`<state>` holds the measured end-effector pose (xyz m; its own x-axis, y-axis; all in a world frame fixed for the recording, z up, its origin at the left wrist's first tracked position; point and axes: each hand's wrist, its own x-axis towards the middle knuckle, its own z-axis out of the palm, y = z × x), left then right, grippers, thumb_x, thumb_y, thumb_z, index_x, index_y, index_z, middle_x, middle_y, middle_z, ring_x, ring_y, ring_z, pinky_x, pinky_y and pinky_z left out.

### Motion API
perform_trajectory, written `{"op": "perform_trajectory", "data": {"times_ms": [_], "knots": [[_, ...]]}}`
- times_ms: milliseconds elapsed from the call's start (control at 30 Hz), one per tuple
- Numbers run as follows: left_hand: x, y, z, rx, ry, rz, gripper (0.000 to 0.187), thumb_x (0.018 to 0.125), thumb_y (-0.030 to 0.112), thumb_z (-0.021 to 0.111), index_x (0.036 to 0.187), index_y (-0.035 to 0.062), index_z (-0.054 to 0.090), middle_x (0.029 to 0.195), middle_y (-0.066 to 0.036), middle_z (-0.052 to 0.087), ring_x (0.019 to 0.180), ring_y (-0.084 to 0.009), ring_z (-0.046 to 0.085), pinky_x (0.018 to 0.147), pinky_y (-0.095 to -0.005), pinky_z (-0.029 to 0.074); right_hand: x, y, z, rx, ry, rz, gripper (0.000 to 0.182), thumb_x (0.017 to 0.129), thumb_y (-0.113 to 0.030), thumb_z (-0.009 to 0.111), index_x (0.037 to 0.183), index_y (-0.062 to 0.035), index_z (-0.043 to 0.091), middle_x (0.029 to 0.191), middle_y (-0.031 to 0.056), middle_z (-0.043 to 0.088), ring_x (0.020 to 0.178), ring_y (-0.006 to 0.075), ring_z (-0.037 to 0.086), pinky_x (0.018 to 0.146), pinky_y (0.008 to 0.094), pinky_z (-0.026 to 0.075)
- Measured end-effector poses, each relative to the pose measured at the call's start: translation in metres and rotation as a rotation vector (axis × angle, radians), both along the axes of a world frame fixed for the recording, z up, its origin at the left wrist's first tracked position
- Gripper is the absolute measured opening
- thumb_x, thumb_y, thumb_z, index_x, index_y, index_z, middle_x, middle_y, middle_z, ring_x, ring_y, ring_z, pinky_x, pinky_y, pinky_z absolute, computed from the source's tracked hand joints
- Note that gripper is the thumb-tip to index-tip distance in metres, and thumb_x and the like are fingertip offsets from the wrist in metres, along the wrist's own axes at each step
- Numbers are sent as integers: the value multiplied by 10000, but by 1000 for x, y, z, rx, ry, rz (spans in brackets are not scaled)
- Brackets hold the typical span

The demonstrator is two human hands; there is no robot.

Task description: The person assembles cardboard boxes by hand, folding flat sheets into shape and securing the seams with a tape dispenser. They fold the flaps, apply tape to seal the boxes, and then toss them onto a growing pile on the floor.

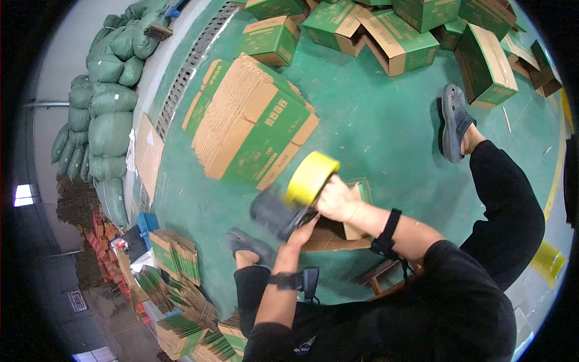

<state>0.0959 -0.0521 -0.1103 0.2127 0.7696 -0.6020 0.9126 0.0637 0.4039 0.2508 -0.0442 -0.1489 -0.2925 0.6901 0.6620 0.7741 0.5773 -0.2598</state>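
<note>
A tape dispenser with a wide yellow tape roll [312, 178] is in my right hand [338, 200], whose fingers are wrapped round it. The dark part of the dispenser [278, 214] is smeared by motion. Close below it is my left hand [303, 232], its fingers mostly hidden behind the dark part, so its hold does not show. Under both hands stands a cardboard box [338, 241], partly covered by my forearms, its brown inside showing. Beyond the dispenser lies a large stack of flattened green-and-brown cartons [253, 123].
Made-up cartons [386, 42] crowd the far side of the green floor. Full green sacks [111, 114] are piled along the left wall. More folded cartons [181, 301] stand at lower left. A wooden stool [386, 274] is beside my body, and my feet [453, 123] are spread apart.
</note>
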Motion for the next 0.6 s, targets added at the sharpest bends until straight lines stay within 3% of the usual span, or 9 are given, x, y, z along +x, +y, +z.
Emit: {"op": "perform_trajectory", "data": {"times_ms": [67,133,167,267,333,400,467,500,600], "knots": [[14,-7,21,-104,-422,-43,758,760,476,571,1285,-5,312,1299,-183,375,1231,-347,299,1013,-397,252,3,1,9,178,113,87,164,593,-204,532,722,-118,584,777,38,586,812,171,550,747,329,408],[50,-22,57,-219,265,-171,1083,656,640,579,1325,-78,121,1361,-311,153,1282,-368,189,1063,-327,129,1,-3,8,-178,-1,124,235,573,-213,579,778,-101,547,789,41,557,832,189,544,749,323,399],[33,-30,19,-264,161,-94,1219,569,662,635,1321,-96,48,1299,-411,141,1269,-454,121,1055,-391,148,1,-1,9,-157,86,126,257,556,-225,615,766,-96,542,761,45,556,817,207,547,742,335,391],[44,-17,-7,-393,377,-86,1159,570,619,676,1372,50,62,1282,-390,-232,1197,-591,-79,1002,-539,195,13,25,51,-329,199,-115,303,540,-210,697,727,-52,517,729,120,567,724,284,538,748,400,377],[58,-14,-15,-435,524,-29,1131,576,602,685,1383,116,58,1272,-372,-278,1217,-564,-79,988,-571,191,32,54,50,-492,191,-136,328,597,-247,698,767,-40,509,675,142,542,692,315,522,746,406,367],[52,-16,-17,-374,522,-21,1046,606,613,653,1373,104,157,1316,-356,-212,1238,-541,-32,961,-616,185,29,29,32,-536,257,-114,326,609,-230,690,818,-36,532,724,149,551,732,321,524,741,408,362],[36,-23,-10,-238,518,-205,928,622,656,592,1317,101,326,1300,-402,157,1216,-535,174,962,-557,256,22,-9,5,-511,277,10,390,622,-215,682,954,-50,560,857,155,579,859,312,536,838,409,359],[20,-29,12,-109,408,-169,702,707,585,545,1182,70,501,1260,-282,372,1185,-422,341,943,-558,276,24,-24,-16,-522,183,37,436,628,-207,677,1021,-64,551,948,155,568,954,304,509,900,408,327],[-27,-63,43,463,333,48,373,855,312,450,1079,42,576,1308,-161,378,1210,-350,330,948,-561,246,25,-26,-59,-686,-134,-13,543,643,-119,622,1169,-101,484,1214,138,460,1184,297,360,1019,407,221]]}}
